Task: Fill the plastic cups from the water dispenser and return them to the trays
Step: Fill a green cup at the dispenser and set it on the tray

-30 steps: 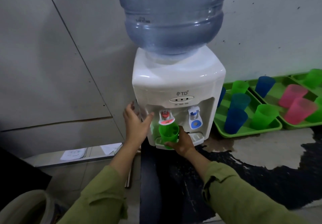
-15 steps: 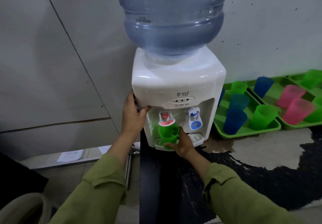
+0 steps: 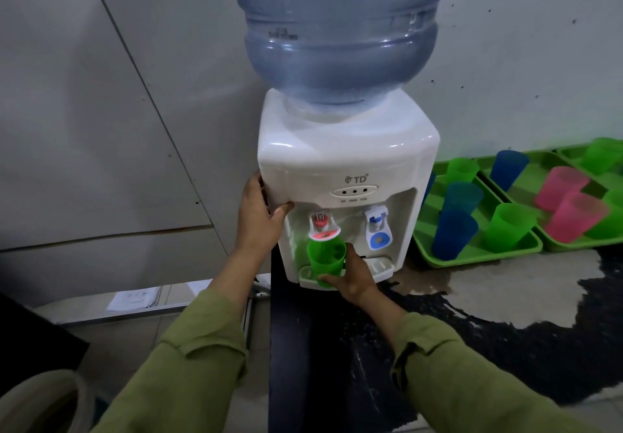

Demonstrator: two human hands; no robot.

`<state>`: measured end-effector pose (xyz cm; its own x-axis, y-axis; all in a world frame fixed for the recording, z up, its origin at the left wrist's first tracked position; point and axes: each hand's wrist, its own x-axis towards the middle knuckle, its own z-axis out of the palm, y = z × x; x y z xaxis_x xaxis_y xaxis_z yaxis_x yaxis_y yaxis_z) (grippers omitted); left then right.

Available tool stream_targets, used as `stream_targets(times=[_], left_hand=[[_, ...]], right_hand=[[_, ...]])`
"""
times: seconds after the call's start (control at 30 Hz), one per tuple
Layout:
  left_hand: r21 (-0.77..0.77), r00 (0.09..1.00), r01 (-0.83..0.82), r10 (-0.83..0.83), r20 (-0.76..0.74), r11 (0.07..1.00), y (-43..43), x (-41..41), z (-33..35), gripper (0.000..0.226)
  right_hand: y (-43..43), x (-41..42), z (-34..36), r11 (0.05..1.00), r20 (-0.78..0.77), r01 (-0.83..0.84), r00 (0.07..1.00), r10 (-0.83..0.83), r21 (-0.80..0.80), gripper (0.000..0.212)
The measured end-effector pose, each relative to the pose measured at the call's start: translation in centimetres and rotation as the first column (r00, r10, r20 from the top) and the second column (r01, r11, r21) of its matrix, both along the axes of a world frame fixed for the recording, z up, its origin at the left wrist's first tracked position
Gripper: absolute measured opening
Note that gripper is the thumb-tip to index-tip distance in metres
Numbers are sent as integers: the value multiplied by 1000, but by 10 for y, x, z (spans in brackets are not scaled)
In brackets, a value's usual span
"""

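A grey wall [image 3: 135,129] stands behind the water dispenser [image 3: 347,163] on its dark, stained counter [image 3: 505,348]. The green cup [image 3: 326,259] is at the dispenser's front, under the red tap [image 3: 322,225] and above the drip tray [image 3: 381,265]. The right hand [image 3: 354,281] holds it, fingers curled round its lower part. The left hand [image 3: 258,217], a second ago only reaching, now grips the dispenser's left corner, thumb on the front, fingers close together round the side. I judge it steadies the machine for filling; whether water runs I cannot tell. Right of the dispenser, the green trays [image 3: 488,254] hold the other cups [image 3: 453,233].
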<state>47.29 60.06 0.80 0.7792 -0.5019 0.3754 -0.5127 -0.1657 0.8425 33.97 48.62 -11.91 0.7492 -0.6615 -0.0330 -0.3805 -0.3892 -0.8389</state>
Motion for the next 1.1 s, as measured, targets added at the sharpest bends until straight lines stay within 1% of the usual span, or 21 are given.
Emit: stream_targets(times=[0.37, 0.67, 0.9, 1.1], left_hand=[[2, 999, -15, 14, 31, 1000, -1, 1, -1, 67], [-4, 999, -13, 13, 35, 1000, -2, 0, 0, 67], [-6, 1000, -8, 8, 23, 1000, -1, -2, 1, 70], [-8, 999, -6, 6, 35, 1000, -1, -2, 1, 68]], right_hand=[[-4, 2, -6, 1000, 7, -3, 1000, 3, -7, 73], [-5, 2, -8, 1000, 9, -16, 1000, 16, -15, 73], [-5, 2, -8, 1000, 10, -18, 1000, 18, -5, 73], [-4, 3, -8, 1000, 3, -6, 1000, 6, 7, 73]])
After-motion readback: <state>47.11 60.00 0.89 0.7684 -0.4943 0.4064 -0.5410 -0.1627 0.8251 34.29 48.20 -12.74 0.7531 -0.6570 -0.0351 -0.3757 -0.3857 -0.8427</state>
